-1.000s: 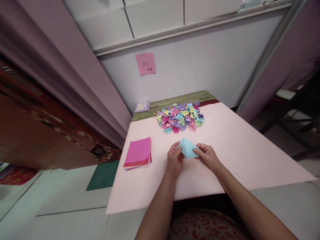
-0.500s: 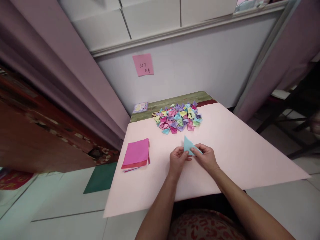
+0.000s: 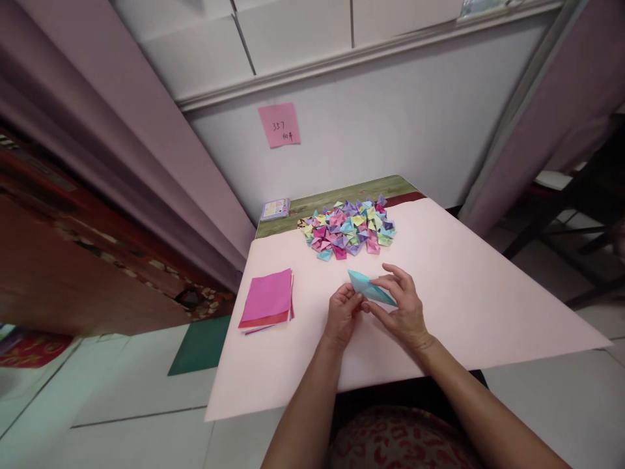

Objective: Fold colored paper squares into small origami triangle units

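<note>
Head view: light-blue, pointed folded paper (image 3: pixel 364 285) above the pale-pink tabletop cover (image 3: pixel 449 280), pinched by the left hand (image 3: pixel 340 316); the right hand (image 3: pixel 409 311) curves loosely around it, grip unclear. Uneven finger pressure could skew its creases.

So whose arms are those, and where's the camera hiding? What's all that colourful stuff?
There's no robot here, just a person with bare hands. The camera sits on their head, looking forward and down, so you see roughly what they'd see. Their left hand holds a piece of blue paper, and their right hand touches it too. The paper has been folded. On the pale pink table cover, a stack of square paper lies to the left, with pink on top. Further back is a heap of little folded paper shapes in many colours.
</note>
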A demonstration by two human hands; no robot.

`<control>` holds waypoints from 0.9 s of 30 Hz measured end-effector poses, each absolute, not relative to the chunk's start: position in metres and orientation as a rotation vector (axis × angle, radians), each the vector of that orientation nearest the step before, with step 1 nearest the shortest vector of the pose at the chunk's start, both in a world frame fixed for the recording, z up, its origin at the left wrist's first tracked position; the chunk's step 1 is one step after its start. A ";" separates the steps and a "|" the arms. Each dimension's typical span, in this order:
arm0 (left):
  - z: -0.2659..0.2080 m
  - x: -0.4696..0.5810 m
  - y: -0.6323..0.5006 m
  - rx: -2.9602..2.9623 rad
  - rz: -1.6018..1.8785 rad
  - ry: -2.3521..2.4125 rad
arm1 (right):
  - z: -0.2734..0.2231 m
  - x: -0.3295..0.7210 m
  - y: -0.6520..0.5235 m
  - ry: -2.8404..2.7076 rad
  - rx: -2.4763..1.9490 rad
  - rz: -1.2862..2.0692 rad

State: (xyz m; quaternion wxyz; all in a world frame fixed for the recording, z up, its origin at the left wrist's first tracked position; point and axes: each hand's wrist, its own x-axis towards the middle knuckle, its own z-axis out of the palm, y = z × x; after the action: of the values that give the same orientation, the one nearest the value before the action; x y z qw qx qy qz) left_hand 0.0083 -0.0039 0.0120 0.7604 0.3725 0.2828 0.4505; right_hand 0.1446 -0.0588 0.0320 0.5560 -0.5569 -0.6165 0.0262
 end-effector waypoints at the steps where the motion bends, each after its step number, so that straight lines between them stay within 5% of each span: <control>1: 0.012 0.008 -0.004 0.813 0.975 0.616 | 0.033 0.144 -0.058 -1.456 -1.312 0.055; 27: 0.002 0.007 0.000 0.825 0.939 0.624 | 0.037 0.170 -0.062 -1.943 -1.279 -0.213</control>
State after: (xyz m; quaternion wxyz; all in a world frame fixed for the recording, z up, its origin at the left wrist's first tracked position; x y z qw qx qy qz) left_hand 0.0065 -0.0003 0.0023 0.7659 0.3798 0.2873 0.4321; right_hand 0.1700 -0.0617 0.0371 0.3918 -0.5038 -0.7653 -0.0838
